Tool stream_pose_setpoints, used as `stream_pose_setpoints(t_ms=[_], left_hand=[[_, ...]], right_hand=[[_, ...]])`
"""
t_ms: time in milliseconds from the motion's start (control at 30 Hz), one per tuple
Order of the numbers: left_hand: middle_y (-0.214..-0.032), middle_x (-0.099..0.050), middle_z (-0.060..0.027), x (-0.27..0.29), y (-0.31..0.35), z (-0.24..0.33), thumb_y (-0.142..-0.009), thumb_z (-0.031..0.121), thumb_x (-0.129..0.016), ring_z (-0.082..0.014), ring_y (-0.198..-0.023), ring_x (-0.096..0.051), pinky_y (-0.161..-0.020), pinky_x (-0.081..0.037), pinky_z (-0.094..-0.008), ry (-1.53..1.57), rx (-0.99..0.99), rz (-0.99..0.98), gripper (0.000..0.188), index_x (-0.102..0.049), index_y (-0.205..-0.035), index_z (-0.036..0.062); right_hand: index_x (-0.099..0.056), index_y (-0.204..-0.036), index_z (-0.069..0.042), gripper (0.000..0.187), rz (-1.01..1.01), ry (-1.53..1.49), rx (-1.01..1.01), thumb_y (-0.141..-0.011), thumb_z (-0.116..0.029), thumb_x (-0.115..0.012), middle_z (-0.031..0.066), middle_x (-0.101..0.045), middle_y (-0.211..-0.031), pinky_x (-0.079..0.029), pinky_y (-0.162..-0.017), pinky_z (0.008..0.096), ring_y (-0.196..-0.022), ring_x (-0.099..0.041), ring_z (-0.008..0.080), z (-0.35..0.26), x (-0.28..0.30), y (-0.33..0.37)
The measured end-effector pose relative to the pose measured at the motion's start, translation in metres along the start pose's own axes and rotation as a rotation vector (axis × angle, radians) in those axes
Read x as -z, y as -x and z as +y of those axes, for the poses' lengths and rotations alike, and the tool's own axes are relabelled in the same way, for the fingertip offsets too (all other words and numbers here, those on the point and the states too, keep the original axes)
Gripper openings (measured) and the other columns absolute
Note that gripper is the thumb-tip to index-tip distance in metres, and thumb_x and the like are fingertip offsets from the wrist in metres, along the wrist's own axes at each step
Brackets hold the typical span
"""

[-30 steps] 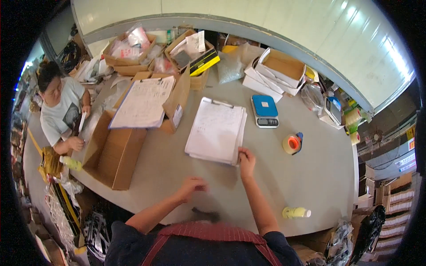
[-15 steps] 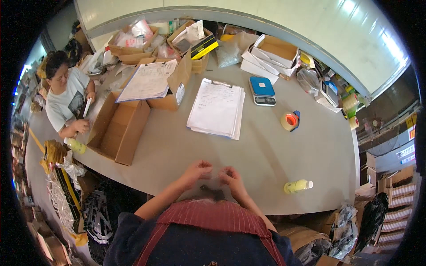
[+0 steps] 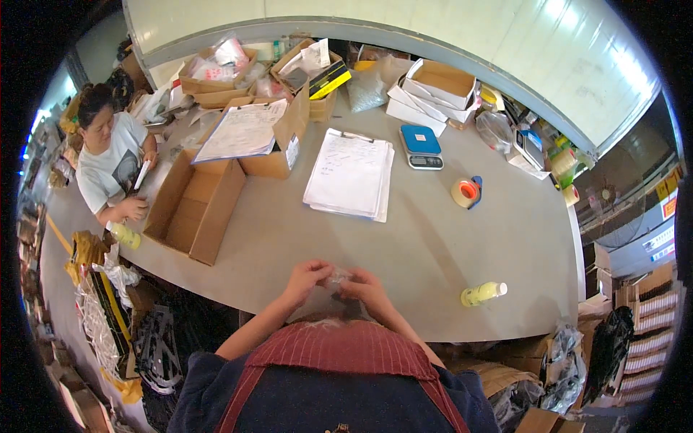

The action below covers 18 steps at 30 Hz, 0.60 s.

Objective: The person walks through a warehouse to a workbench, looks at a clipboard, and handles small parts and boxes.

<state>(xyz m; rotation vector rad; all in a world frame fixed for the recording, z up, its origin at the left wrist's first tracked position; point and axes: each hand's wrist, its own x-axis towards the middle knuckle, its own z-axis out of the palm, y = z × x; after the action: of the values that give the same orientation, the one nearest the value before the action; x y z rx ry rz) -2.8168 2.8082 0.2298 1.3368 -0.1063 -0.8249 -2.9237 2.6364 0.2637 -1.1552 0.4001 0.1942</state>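
My left hand [image 3: 308, 281] and my right hand [image 3: 367, 287] are close together over the near edge of the grey table [image 3: 404, 249]. Their fingers are closed on a small clear plastic bag [image 3: 336, 278] between them; what it contains, if anything, is too small to make out. Beyond my hands lies a clipboard with white papers [image 3: 346, 177]. To its right are a blue-topped scale [image 3: 421, 140] and a roll of tape in a dispenser [image 3: 465, 193]. A yellow bottle [image 3: 482, 294] lies on its side to the right of my hands.
An open cardboard box [image 3: 209, 216] stands at left, with another clipboard [image 3: 242, 130] behind it. Across the table a person [image 3: 112, 155] holds a pale object. Filled boxes [image 3: 216, 65], white trays [image 3: 440, 83] and a second scale [image 3: 530, 148] line the back.
My hands have drawn slightly closer together, and the clear plastic between them shows more plainly. The whole view has shifted a little. Objects on the table stay in place.
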Motion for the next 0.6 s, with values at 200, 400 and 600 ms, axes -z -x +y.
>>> stream_pose_setpoints(t_ms=[200,400,600], left_hand=[[-0.090,-0.068,-0.0052,-0.013,0.004,0.013,-0.090,0.015,-0.067,-0.0140,-0.076,-0.062,-0.067,-0.051,-0.0290,-0.195,-0.040,0.012,0.020,-0.068,-0.102,-0.0012],[-0.085,-0.069,-0.0101,-0.013,-0.003,0.008,-0.093,0.028,-0.062,-0.0199,-0.075,-0.063,-0.070,-0.051,-0.0343,-0.764,-0.220,0.106,0.028,-0.069,-0.100,0.0022],[-0.080,-0.070,-0.0120,-0.021,0.004,0.021,-0.093,0.031,-0.063,-0.0207,-0.067,-0.062,-0.062,-0.048,-0.0370,-0.806,-0.254,0.153,0.031,-0.069,-0.089,0.0008]], right_hand=[[-0.059,-0.118,0.002,0.032,0.028,-0.061,-0.017,-0.089,-0.011,-0.065,0.0130,-0.068,-0.102,-0.053,-0.080,0.0325,-0.089,-0.067,0.0212,0.005,0.009,0.002],[-0.060,-0.115,0.003,0.028,-0.049,-0.002,-0.031,-0.092,-0.013,-0.062,0.0143,-0.068,-0.101,-0.053,-0.080,0.0331,-0.090,-0.067,0.0215,0.009,0.012,-0.001],[-0.062,-0.113,0.003,0.029,-0.103,-0.043,-0.086,-0.091,-0.016,-0.064,0.0123,-0.068,-0.097,-0.052,-0.078,0.0322,-0.083,-0.065,0.0199,0.003,0.010,0.000]])
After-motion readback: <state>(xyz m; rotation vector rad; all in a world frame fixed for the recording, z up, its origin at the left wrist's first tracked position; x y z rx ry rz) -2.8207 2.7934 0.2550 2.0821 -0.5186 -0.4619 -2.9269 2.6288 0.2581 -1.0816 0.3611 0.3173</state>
